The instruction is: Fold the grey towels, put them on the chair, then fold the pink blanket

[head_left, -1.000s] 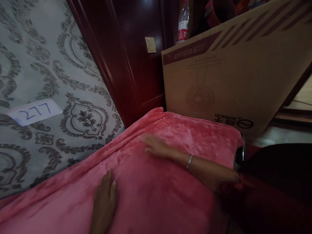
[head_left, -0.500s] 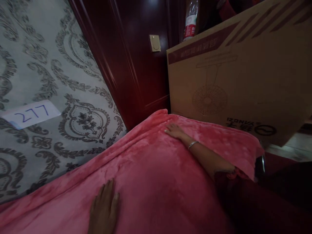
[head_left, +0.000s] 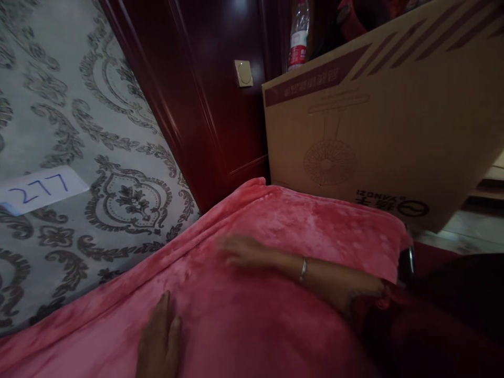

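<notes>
1. From my station I see the pink plush blanket [head_left: 315,220] spread over most of the lower view; what lies beneath it is hidden.
2. My left hand [head_left: 157,338] lies palm down near the blanket's near edge, fingers straight and thumb apart, gripping nothing.
3. My right hand [head_left: 246,252] reaches in from the right over the blanket's middle, nearer its wall-side edge. Its fingers look stretched out and loose on the fabric, but they are blurred, so I cannot tell how firmly they press.
4. On the right wrist I see a silvery bracelet [head_left: 303,269]; a dark red sleeve [head_left: 417,320] covers the upper arm.
5. Folds run along the wall-side edge, beside the patterned wallpaper [head_left: 129,202] with its paper label [head_left: 43,189] reading 277.
6. The blanket's far corner points between a dark red wooden panel [head_left: 212,110] and a cardboard box [head_left: 397,121]; a clear bottle [head_left: 298,47] shows above the box's upper left corner.
</notes>
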`<state>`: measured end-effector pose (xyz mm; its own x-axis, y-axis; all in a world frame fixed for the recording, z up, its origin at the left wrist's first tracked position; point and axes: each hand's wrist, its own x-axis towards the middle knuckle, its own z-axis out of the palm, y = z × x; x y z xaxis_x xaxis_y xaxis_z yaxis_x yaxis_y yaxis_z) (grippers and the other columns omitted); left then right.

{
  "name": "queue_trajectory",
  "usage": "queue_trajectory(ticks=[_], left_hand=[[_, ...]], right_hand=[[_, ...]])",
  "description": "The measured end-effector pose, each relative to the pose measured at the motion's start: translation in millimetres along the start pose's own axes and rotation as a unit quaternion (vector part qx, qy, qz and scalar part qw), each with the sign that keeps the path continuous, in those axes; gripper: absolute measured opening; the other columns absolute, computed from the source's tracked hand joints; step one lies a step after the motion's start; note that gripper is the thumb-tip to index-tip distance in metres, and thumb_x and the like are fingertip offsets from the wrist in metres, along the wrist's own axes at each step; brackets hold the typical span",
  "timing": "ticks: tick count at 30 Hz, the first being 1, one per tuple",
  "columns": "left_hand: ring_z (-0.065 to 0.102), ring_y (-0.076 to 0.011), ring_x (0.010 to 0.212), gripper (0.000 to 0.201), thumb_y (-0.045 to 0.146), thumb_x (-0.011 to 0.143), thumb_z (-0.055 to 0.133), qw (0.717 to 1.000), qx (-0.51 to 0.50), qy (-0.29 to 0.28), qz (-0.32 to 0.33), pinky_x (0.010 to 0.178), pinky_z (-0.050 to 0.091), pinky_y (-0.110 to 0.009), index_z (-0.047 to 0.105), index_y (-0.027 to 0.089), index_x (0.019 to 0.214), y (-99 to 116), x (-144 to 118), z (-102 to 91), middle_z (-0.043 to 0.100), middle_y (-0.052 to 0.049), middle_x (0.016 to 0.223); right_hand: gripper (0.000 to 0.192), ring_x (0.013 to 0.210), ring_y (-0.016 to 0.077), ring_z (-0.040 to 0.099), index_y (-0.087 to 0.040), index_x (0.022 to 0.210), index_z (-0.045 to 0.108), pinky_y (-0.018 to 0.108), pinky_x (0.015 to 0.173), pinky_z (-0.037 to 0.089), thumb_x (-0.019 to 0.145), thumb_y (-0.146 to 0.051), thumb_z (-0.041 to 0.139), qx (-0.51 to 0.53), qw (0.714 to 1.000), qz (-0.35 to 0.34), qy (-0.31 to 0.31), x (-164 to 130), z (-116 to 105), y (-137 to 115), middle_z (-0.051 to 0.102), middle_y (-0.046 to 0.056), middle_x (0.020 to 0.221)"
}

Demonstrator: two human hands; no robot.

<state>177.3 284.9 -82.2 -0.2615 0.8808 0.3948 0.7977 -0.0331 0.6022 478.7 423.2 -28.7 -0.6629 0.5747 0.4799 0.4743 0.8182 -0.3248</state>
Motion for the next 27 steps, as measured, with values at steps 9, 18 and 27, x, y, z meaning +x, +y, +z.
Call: queue_trajectory(ticks=[9,18,27], left_hand=[[0.045,-0.031,0.143,0.075,0.06,0.09,0.028,0.996,0.081,-0.023,0.033,0.124,0.029,-0.051,0.053,0.012,0.142,11.1,5.4,0.1,0.054,-0.015,0.149],[0.043,-0.0315,0.144,0.069,0.049,0.096,0.027,0.985,0.149,-0.07,0.059,0.121,0.031,-0.049,0.049,0.007,0.146,33.7,7.0,-6.1,0.052,-0.019,0.15],[0.043,-0.0323,0.143,0.064,0.041,0.102,0.023,0.973,0.196,-0.102,0.073,0.119,0.033,-0.049,0.045,0.003,0.148,48.1,7.7,-12.7,0.051,-0.021,0.151]], right_hand=[[0.058,0.152,0.0335,0.025,-0.025,0.157,0.039,0.062,0.119,0.019,0.103,-0.046,0.032,-0.191,0.843,0.502,0.01,-106.7,-103.5,144.7,0.028,0.012,0.166],[0.068,0.154,0.0372,0.016,-0.024,0.162,0.029,0.066,0.119,0.013,0.103,-0.057,0.029,-0.192,0.816,0.545,-0.028,-161.8,-115.8,121.8,0.021,0.014,0.168],[0.067,0.152,0.0311,0.025,-0.034,0.154,0.044,0.054,0.124,0.017,0.093,-0.058,0.058,-0.008,0.989,0.094,-0.11,-155.6,-29.1,-83.9,0.031,0.007,0.164]])
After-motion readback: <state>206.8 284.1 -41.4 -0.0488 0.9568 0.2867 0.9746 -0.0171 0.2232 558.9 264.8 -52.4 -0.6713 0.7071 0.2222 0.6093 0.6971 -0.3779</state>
